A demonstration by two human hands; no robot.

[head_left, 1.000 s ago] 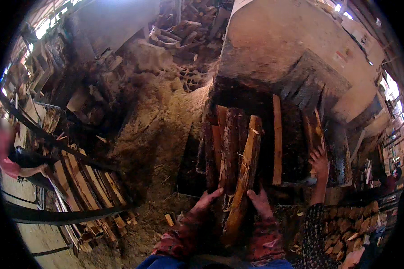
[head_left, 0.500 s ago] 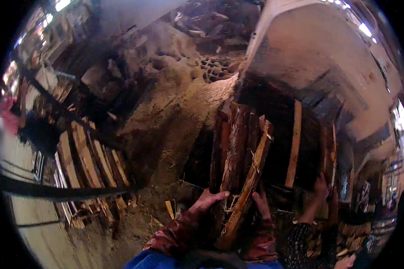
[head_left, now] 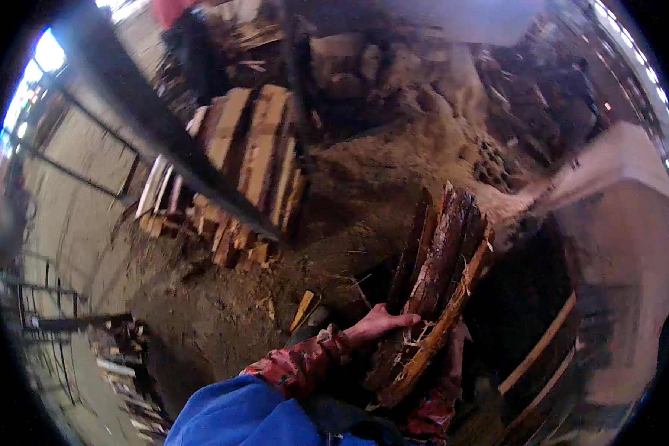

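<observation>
A bundle of bark-covered wood slabs (head_left: 438, 275) lies lengthwise in front of me, tilted up to the right. Frayed fibres hang from the pale edge of its nearest slab. My left hand (head_left: 379, 324) presses against the bundle's left side, its thumb laid over the bark and its other fingers mostly hidden. On the opposite side, my right hand (head_left: 457, 348) clasps the slabs; its fingertips are out of sight behind the wood. Both sleeves are red and patterned, below blue clothing.
A stack of sawn boards (head_left: 253, 141) stands at the upper left behind a dark slanting beam (head_left: 163, 141). Sawdust (head_left: 453, 111) heaps up beyond the bundle. More cut wood (head_left: 130, 379) lies lower left. At right is a large pale panel (head_left: 617, 215). A person in red (head_left: 172, 11) stands far left.
My view has swung left, so the board stack sits nearer the middle. The bundle stays between my hands and now leans further right. A co-worker's hand at the right has left the view.
</observation>
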